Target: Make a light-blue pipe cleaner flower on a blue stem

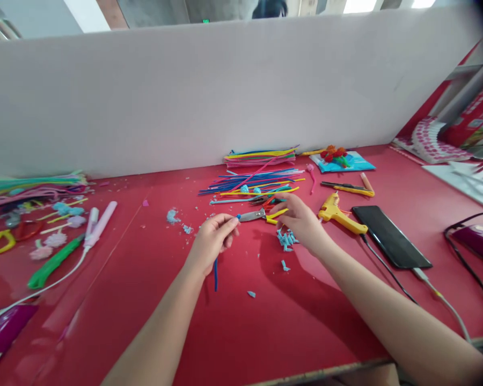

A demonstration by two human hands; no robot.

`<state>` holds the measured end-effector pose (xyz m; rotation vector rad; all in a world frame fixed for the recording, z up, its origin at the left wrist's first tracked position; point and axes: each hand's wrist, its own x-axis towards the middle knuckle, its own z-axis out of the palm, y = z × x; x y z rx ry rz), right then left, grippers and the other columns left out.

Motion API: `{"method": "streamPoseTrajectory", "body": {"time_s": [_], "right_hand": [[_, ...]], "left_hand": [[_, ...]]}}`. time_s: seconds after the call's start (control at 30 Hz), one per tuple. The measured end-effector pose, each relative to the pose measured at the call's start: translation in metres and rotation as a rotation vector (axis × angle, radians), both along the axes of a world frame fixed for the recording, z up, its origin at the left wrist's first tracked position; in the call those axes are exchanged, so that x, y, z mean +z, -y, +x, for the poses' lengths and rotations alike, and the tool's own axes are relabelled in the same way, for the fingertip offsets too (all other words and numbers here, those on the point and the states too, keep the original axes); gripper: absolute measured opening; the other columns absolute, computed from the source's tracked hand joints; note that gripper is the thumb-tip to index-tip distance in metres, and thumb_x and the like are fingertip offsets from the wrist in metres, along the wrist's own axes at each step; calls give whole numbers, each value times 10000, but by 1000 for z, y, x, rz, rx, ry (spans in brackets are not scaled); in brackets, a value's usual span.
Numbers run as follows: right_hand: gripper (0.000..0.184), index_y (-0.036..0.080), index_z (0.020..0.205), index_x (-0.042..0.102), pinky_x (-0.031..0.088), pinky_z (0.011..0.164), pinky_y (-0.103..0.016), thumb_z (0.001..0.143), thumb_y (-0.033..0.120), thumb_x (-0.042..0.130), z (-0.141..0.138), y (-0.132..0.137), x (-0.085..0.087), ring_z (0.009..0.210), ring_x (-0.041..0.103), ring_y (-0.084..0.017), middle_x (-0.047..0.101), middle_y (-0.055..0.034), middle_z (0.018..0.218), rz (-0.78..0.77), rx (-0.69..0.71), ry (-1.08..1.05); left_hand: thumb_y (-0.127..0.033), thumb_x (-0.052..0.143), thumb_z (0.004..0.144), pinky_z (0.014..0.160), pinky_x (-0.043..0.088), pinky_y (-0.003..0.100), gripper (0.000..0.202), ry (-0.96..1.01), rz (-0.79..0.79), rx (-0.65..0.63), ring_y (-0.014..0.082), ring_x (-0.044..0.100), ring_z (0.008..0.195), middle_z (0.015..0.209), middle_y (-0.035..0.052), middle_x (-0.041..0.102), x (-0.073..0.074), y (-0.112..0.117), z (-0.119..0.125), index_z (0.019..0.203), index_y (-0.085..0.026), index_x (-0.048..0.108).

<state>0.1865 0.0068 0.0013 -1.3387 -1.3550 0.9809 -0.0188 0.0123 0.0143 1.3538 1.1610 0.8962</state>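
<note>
My left hand is closed on a dark blue pipe cleaner, pinching its top end near a small blue tip; the stem hangs down below my fist. My right hand grips yellow-handled scissors, blades pointing left toward that tip. Under my right wrist lies a small heap of light blue cut pieces. Both hands are over the red table.
Behind lie loose pipe cleaners and a stacked bundle. A yellow glue gun, a black phone with cable and a yellow knife are on the right. Left: a pink wand, green stem, pompoms. White partition behind.
</note>
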Motion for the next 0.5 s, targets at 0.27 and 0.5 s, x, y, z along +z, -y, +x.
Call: {"method": "streamPoseTrajectory", "body": {"time_s": [0.27, 0.5], "right_hand": [[201, 237, 920, 630, 431, 563, -209, 804, 215, 467, 3, 11, 19, 593, 609, -121, 673, 11, 713, -78, 109, 566], [323, 32, 1031, 582, 362, 830, -473, 727, 42, 471, 84, 10, 18, 1065, 494, -379, 567, -267, 1068, -269, -346, 1062]], "left_hand": [[-322, 539, 804, 395, 313, 160, 154, 18, -80, -118, 65, 453, 482, 663, -20, 543, -2, 6, 8, 818, -169, 529], [-338, 547, 797, 388, 280, 158, 174, 19, -97, -157, 62, 437, 482, 697, -16, 549, 0, 6, 12, 835, -168, 535]]}}
